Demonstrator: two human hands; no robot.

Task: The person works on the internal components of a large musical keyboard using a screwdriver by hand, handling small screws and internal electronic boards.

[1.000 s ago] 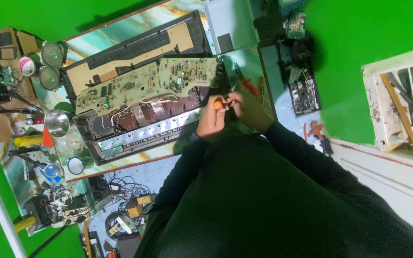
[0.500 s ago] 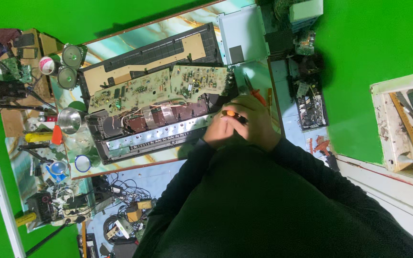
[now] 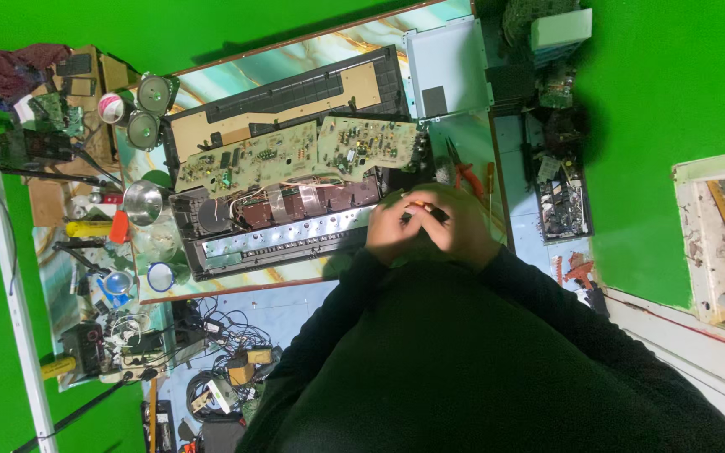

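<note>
- I see both hands brought together over the right end of the opened electronic chassis (image 3: 283, 222), fingers touching each other
- The left hand (image 3: 389, 231) is curled, pinching a small orange-and-black tool (image 3: 423, 210); I cannot tell exactly what kind
- The right hand (image 3: 463, 228) is closed around the same small tool from the other side
- Two green-tan circuit boards (image 3: 295, 151) lie folded open just beyond the chassis, wires running down into it
- Red-handled pliers (image 3: 463, 172) rest on the table just beyond the right hand
- A metal funnel (image 3: 144, 201) and two round speakers (image 3: 148, 109) sit at the left of the chassis
- A tangle of cables (image 3: 228, 352) lies below the table edge, left of the dark sleeves
</note>
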